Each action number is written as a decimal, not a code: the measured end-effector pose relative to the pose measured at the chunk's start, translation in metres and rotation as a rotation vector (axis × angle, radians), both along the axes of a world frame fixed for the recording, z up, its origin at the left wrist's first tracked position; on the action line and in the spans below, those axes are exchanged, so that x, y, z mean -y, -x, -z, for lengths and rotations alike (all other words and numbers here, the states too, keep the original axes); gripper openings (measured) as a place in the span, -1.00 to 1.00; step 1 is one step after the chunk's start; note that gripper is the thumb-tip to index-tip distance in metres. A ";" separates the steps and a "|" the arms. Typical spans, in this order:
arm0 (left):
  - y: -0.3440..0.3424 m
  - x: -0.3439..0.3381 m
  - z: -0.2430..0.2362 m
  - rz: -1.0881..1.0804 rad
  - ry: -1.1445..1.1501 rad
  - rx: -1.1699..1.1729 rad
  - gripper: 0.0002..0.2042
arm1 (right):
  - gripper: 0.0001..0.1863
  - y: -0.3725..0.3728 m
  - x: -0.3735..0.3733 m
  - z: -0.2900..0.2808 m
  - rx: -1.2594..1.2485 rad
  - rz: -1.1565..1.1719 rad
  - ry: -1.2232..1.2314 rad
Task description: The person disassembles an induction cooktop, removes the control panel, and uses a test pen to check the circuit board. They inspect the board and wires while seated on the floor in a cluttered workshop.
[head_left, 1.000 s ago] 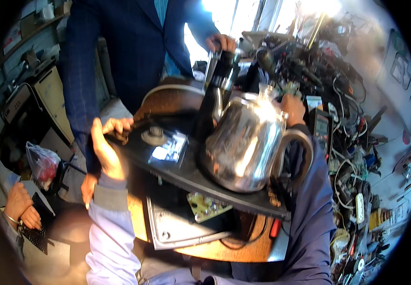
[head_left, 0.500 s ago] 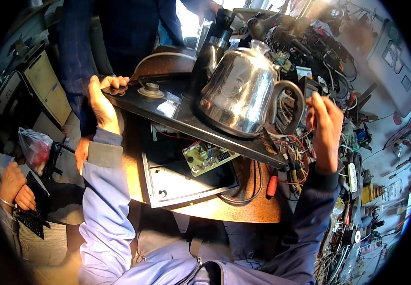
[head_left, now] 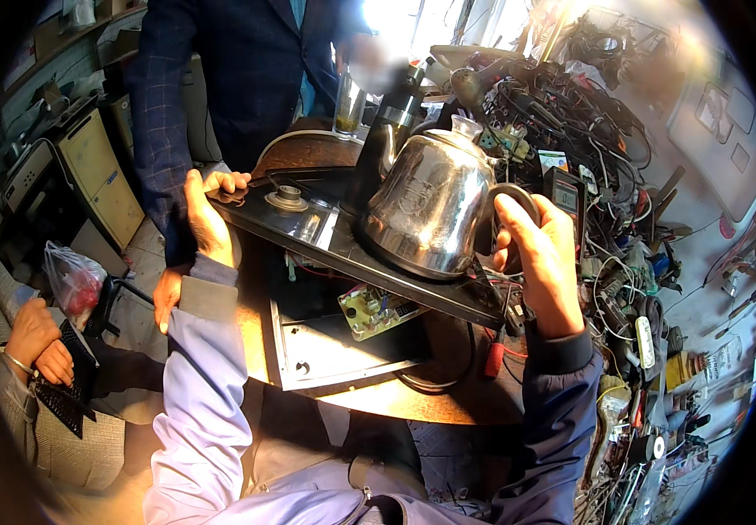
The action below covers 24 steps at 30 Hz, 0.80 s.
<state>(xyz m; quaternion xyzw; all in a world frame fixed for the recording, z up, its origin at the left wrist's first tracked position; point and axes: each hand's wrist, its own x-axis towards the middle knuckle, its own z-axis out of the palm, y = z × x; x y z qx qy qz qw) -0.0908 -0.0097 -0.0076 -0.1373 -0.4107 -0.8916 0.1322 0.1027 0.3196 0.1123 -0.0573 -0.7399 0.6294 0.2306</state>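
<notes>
A shiny steel kettle [head_left: 430, 206] with a clear lid knob sits on a tilted black glass-topped panel [head_left: 299, 232]. My left hand [head_left: 212, 219] grips the panel's left end, holding it above the table. My right hand [head_left: 537, 254] is closed round the kettle's dark handle [head_left: 516, 194]. On the panel, beside the kettle, stand a black column [head_left: 376, 153] and a round metal fitting [head_left: 287, 199]. Beneath lies an opened shallow casing [head_left: 334, 359]. A green circuit board [head_left: 373, 312] with wires hangs over it, partly hidden by the panel.
The wooden table [head_left: 369, 402] also bears a red-handled tool [head_left: 494, 360] and a black cable. A multimeter [head_left: 564, 197] and heaped wires [head_left: 601, 131] crowd the right. A person in a dark checked jacket [head_left: 220, 79] stands opposite; a seated person's hands [head_left: 37, 341] show at left.
My right hand has moved left and closed round the kettle handle; before, it was apart from it. The board under the panel is now more covered. My left hand keeps its grip.
</notes>
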 end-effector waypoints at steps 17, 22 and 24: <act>-0.008 -0.003 -0.005 0.005 -0.031 0.040 -0.46 | -0.83 -0.004 -0.005 -0.039 -0.181 0.015 0.144; -0.009 -0.006 -0.007 0.016 -0.069 0.036 -0.45 | -0.84 -0.009 -0.038 -0.049 -0.240 0.117 0.061; -0.009 -0.006 -0.006 0.007 -0.047 0.035 -0.45 | -0.82 -0.008 -0.053 -0.052 -0.248 0.154 0.030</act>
